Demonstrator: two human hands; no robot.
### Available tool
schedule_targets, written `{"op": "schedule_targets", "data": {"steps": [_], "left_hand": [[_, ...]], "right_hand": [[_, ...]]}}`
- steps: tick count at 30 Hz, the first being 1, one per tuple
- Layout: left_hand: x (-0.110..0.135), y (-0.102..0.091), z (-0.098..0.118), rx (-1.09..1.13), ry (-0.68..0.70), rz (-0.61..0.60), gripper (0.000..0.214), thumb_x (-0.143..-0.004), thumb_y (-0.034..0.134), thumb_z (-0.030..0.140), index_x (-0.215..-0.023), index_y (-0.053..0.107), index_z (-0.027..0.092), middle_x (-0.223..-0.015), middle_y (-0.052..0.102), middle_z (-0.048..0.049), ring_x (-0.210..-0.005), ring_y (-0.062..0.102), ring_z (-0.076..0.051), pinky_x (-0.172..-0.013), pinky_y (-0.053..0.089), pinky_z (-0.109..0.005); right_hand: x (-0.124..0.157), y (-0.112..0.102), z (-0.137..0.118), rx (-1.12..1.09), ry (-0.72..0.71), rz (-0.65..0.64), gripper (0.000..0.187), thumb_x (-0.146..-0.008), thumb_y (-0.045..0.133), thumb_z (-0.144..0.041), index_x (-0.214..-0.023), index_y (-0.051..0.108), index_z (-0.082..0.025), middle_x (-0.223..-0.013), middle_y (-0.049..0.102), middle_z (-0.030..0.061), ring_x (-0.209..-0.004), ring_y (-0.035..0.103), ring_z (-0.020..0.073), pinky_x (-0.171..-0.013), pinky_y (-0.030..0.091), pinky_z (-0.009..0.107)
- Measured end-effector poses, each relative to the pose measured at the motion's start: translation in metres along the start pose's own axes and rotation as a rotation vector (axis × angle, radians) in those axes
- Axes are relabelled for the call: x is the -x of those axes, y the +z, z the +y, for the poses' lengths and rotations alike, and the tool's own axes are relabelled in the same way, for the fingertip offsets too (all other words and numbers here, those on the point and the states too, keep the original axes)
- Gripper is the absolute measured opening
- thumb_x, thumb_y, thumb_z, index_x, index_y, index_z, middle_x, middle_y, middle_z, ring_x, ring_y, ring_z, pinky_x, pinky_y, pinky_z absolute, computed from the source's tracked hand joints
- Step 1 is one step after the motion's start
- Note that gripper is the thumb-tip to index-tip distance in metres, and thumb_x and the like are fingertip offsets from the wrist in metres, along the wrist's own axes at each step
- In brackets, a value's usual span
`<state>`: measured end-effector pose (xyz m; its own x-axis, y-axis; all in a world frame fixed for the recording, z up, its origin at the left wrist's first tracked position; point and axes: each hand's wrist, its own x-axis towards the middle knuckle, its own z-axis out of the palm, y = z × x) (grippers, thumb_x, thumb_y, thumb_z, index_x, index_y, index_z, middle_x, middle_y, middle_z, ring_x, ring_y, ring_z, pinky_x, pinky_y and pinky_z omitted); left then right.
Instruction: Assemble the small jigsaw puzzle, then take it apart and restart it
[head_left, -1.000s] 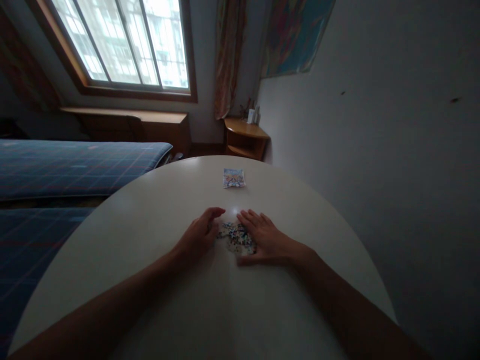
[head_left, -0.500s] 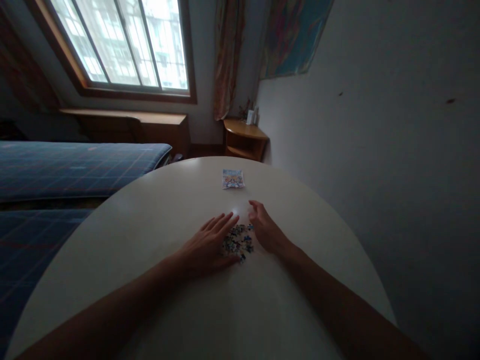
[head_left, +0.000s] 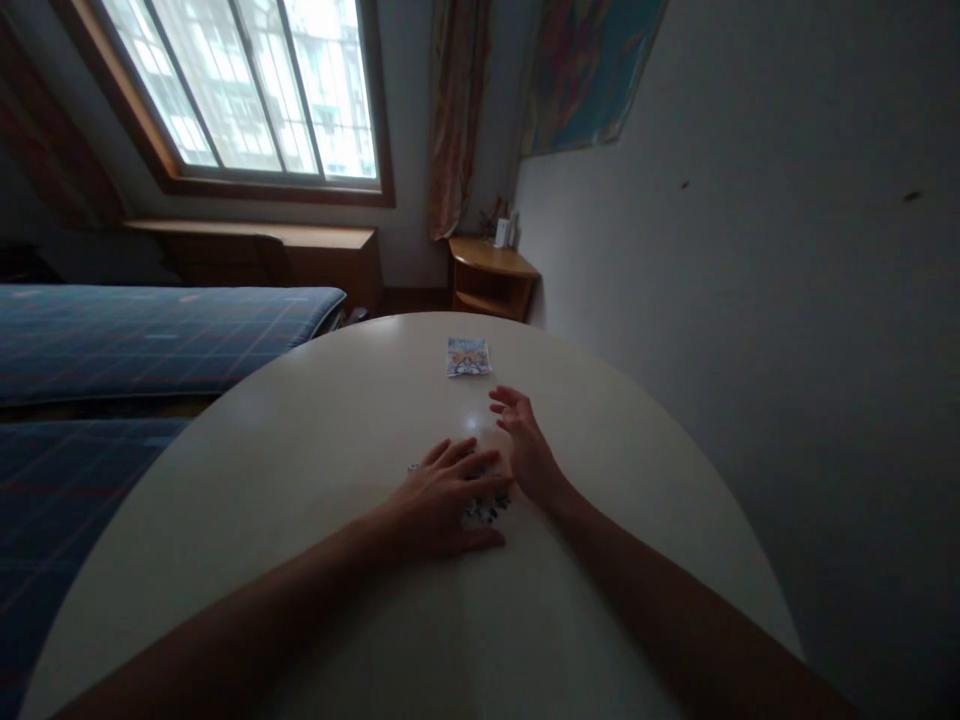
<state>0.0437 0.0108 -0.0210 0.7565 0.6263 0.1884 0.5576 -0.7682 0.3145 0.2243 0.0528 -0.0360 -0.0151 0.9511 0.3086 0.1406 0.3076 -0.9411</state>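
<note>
A person's two bare hands are working over a round white table [head_left: 322, 400], seen from above and from the near edge, where both forearms are reaching in. The left hand [head_left: 442, 497] is lying palm down, its fingers fanned and relaxed, covering most of a small cluster of what are probably puzzle pieces [head_left: 486, 511]; the palm is hiding whether any piece is being pressed. The cluster is sitting in the middle of the table, well apart from its left and right edges, with dark and pale bits showing between the left thumb and fingers and a speck showing past the hand's far side. The right hand [head_left: 529, 450] is standing on its side just to the right of the cluster, its fingers loosely curving and gripping nothing that shows; whether the two hands are touching is hard to tell. Farther off, near the table's far edge, a small square printed picture [head_left: 468, 358] is lying apart from both hands. Judging by this pose, the step in hand is seemingly sweeping the loose pieces about as one heap, and the next move is probably calling for a flat, light palm, with the right hand's side serving as a fence
</note>
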Motion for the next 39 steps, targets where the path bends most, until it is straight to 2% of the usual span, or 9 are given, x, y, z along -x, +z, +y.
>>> {"op": "schedule_targets", "data": {"steps": [3, 9, 16, 21, 26, 29, 33, 36, 39], "left_hand": [[-0.004, 0.001, -0.002, 0.014, 0.038, 0.013, 0.037, -0.093, 0.062, 0.046, -0.129, 0.062, 0.041, -0.151, 0.048, 0.0016, -0.141, 0.039, -0.034, -0.115, 0.03, -0.059], [-0.006, 0.006, -0.026, 0.078, -0.027, 0.212, 0.024, -0.097, 0.056, 0.029, -0.117, 0.069, 0.027, -0.13, 0.063, -0.0047, -0.123, 0.055, -0.023, -0.109, 0.043, -0.04], [0.013, -0.014, -0.106, -0.081, -0.398, 0.342, 0.032, -0.096, 0.05, 0.04, -0.11, 0.072, 0.022, -0.126, 0.065, -0.0091, -0.117, 0.059, -0.026, -0.106, 0.045, -0.042], [0.029, -0.03, -0.147, -0.126, -0.514, 0.418, 0.037, -0.094, 0.048, 0.042, -0.105, 0.074, 0.018, -0.121, 0.067, -0.0135, -0.112, 0.063, -0.029, -0.104, 0.046, -0.045], [0.019, -0.029, -0.111, -0.182, -0.475, 0.436, 0.037, -0.093, 0.052, 0.043, -0.118, 0.069, 0.021, -0.137, 0.059, -0.0114, -0.129, 0.052, -0.032, -0.116, 0.028, -0.057], [0.01, -0.022, -0.048, -0.174, -0.178, 0.294, 0.04, -0.098, 0.049, 0.041, -0.134, 0.059, 0.027, -0.15, 0.048, -0.0073, -0.144, 0.035, -0.03, -0.119, 0.023, -0.057], [0.008, -0.011, 0.021, -0.029, 0.266, -0.071, 0.053, -0.096, 0.054, 0.05, -0.146, 0.046, 0.035, -0.162, 0.027, -0.0014, -0.15, 0.022, -0.028, -0.121, 0.022, -0.049], [0.008, -0.009, 0.015, -0.03, 0.176, -0.111, 0.056, -0.099, 0.047, 0.05, -0.152, 0.036, 0.035, -0.161, 0.029, -0.0006, -0.151, 0.016, -0.029, -0.122, 0.018, -0.053], [0.009, -0.014, -0.03, -0.12, -0.057, -0.059, 0.055, -0.103, 0.037, 0.049, -0.154, 0.031, 0.03, -0.162, 0.027, -0.0033, -0.152, 0.011, -0.031, -0.12, 0.015, -0.056]], "right_hand": [[0.004, 0.003, -0.004, 0.034, 0.003, -0.022, 0.038, -0.096, 0.034, -0.043, -0.126, 0.046, -0.023, -0.136, 0.053, 0.0109, -0.124, 0.051, 0.0234, -0.108, 0.038, 0.046], [0.017, -0.004, -0.014, 0.189, -0.043, -0.133, 0.038, -0.1, 0.032, -0.044, -0.126, 0.049, -0.023, -0.131, 0.057, 0.0102, -0.12, 0.053, 0.0218, -0.106, 0.04, 0.043], [0.021, -0.019, -0.02, 0.55, -0.175, -0.34, 0.046, -0.103, 0.028, -0.047, -0.132, 0.049, -0.019, -0.134, 0.056, 0.0144, -0.129, 0.049, 0.0244, -0.112, 0.036, 0.046], [0.022, -0.019, -0.02, 0.619, -0.222, -0.413, 0.047, -0.104, 0.026, -0.046, -0.137, 0.046, -0.02, -0.137, 0.055, 0.0141, -0.131, 0.048, 0.0238, -0.113, 0.037, 0.046], [0.017, -0.021, -0.015, 0.6, -0.19, -0.364, 0.047, -0.103, 0.028, -0.045, -0.135, 0.049, -0.018, -0.136, 0.056, 0.0148, -0.13, 0.049, 0.0242, -0.112, 0.036, 0.046], [0.01, -0.022, -0.011, 0.501, -0.129, -0.246, 0.044, -0.103, 0.029, -0.046, -0.129, 0.053, -0.019, -0.132, 0.059, 0.0134, -0.125, 0.053, 0.0235, -0.109, 0.038, 0.045], [0.002, -0.023, -0.007, 0.331, -0.057, -0.12, 0.039, -0.101, 0.032, -0.046, -0.12, 0.055, -0.021, -0.121, 0.064, 0.0097, -0.114, 0.059, 0.022, -0.103, 0.042, 0.042], [0.001, -0.024, -0.006, 0.289, -0.03, -0.105, 0.039, -0.1, 0.032, -0.047, -0.118, 0.056, -0.021, -0.118, 0.065, 0.0096, -0.111, 0.06, 0.0223, -0.101, 0.043, 0.041], [0.003, -0.024, -0.006, 0.274, -0.015, -0.111, 0.039, -0.099, 0.034, -0.048, -0.117, 0.057, -0.021, -0.117, 0.065, 0.0102, -0.111, 0.06, 0.0231, -0.101, 0.043, 0.042]]}}
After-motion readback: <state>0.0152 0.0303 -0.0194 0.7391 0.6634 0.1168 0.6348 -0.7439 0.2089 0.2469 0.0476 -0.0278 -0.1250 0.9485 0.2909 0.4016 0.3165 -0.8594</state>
